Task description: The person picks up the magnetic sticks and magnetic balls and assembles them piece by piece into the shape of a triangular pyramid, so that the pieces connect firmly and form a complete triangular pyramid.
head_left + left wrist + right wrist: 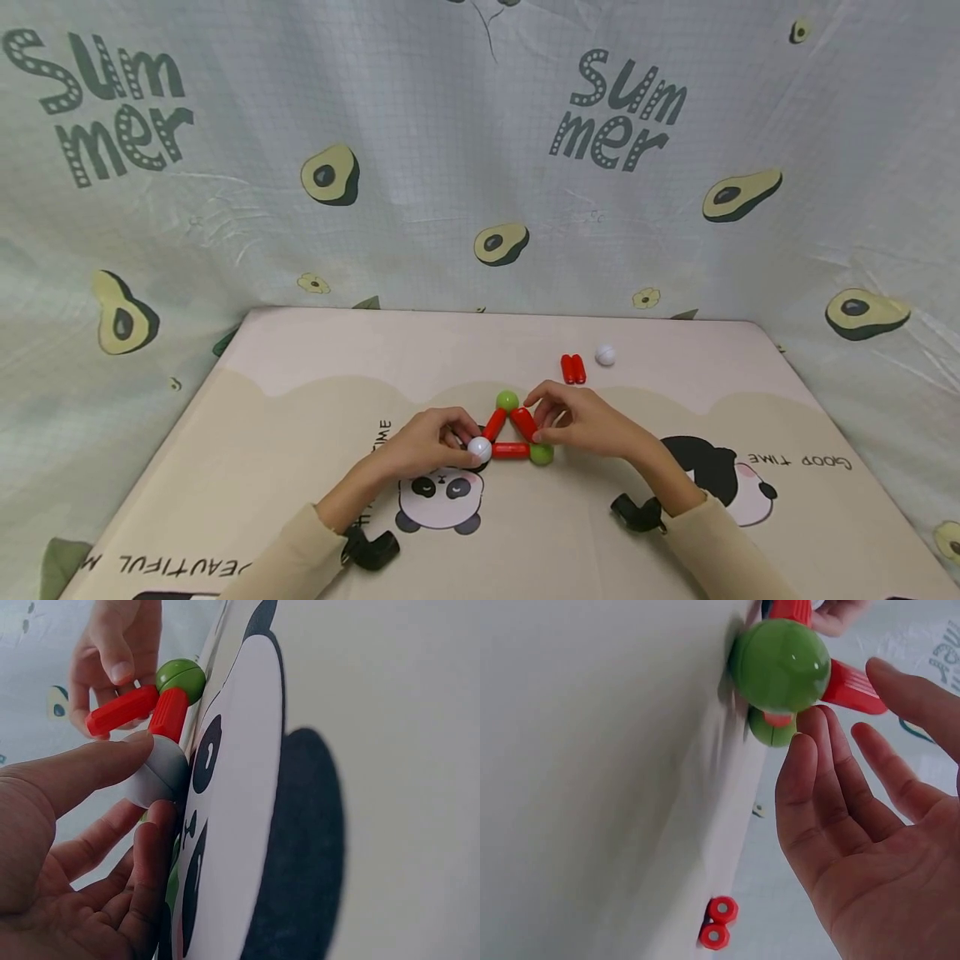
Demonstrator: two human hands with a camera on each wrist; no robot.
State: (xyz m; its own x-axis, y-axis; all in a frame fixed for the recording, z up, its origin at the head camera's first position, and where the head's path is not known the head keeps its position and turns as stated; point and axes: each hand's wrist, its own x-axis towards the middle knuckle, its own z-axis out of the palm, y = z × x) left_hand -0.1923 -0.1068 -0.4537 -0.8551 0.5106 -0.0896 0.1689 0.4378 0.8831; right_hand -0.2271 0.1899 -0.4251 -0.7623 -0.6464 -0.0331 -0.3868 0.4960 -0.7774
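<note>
Left hand (67, 847) has its thumb and a finger pinching the white ball (154, 780), which sits right up against the panda print (232, 787) on the mat. Two red rods (142, 712) run from the white ball up to a green ball (181, 679). The other hand (116, 652) is touching those rods just beyond it.

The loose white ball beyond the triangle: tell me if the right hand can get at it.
Probably yes: the white ball lies bare on the mat past the right hand, only two red sticks beside it.
</note>
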